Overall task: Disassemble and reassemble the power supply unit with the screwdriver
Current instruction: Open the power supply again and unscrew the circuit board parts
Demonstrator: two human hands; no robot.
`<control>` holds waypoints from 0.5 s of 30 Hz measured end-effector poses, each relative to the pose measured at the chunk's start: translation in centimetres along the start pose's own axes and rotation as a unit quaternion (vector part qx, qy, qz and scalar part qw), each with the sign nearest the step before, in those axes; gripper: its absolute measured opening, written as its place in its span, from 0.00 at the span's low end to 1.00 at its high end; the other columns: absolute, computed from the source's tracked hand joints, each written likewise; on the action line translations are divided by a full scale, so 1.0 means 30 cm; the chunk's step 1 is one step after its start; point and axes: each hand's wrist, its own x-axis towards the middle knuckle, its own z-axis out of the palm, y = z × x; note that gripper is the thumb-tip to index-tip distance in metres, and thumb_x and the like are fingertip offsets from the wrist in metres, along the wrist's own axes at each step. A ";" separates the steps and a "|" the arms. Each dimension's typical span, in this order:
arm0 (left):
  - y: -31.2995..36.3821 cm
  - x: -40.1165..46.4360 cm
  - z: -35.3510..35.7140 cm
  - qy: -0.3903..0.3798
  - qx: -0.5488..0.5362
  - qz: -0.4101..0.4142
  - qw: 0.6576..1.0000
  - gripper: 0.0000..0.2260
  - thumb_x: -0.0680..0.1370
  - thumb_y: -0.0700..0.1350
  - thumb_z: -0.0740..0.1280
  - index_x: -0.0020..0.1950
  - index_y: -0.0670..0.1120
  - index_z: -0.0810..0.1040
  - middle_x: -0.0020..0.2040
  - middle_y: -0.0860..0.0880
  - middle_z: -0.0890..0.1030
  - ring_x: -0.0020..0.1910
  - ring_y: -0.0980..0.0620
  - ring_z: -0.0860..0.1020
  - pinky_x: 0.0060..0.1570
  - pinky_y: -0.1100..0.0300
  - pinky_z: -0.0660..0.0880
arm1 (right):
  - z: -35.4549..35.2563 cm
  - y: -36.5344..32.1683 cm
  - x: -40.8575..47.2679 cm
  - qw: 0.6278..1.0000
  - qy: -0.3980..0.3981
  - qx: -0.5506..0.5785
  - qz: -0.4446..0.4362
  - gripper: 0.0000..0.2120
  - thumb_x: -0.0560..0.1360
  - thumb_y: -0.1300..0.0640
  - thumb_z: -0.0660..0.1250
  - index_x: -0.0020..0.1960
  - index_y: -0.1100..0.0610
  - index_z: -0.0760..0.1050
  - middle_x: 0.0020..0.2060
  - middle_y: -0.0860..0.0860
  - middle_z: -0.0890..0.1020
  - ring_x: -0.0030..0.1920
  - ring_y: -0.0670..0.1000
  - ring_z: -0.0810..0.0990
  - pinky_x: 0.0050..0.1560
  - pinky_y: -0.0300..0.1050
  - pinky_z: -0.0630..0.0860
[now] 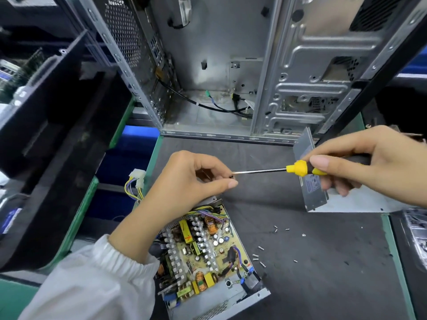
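Note:
The power supply unit lies open on the dark mat, its circuit board bare, with its wire bundle and white connectors trailing off the left edge. The grey metal cover lies at the right, partly under my right hand. My right hand grips the yellow-and-black screwdriver, whose shaft points left. My left hand pinches a small dark screw at the shaft's tip, above the unit's far end.
Several loose screws are scattered on the mat right of the unit. An open computer case stands at the mat's far edge. Black panels lean at the left. A clear tray sits at the right edge.

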 end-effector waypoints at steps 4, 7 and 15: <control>-0.007 -0.022 0.009 0.053 0.016 0.076 0.996 0.04 0.70 0.43 0.77 0.37 0.49 0.83 0.35 0.52 0.83 0.37 0.56 0.80 0.43 0.66 0.75 | 0.064 -0.009 -0.002 0.986 0.019 0.164 0.013 0.12 0.72 0.48 0.63 0.49 0.51 0.80 0.40 0.53 0.85 0.37 0.51 0.82 0.35 0.36 0.77; -0.005 -0.033 0.018 0.076 0.037 0.134 0.987 0.04 0.70 0.42 0.77 0.38 0.47 0.83 0.35 0.52 0.82 0.39 0.55 0.80 0.44 0.66 0.74 | 0.166 -0.036 0.010 0.965 -0.012 0.261 0.028 0.14 0.71 0.54 0.65 0.55 0.53 0.80 0.38 0.51 0.81 0.40 0.49 0.80 0.42 0.39 0.78; -0.002 -0.029 0.013 0.070 0.087 0.135 0.985 0.05 0.70 0.39 0.78 0.39 0.44 0.83 0.36 0.54 0.81 0.39 0.57 0.79 0.44 0.67 0.73 | 0.305 -0.036 0.102 0.985 0.092 0.141 0.030 0.05 0.73 0.57 0.70 0.41 0.54 0.75 0.28 0.45 0.70 0.30 0.44 0.66 0.34 0.39 0.64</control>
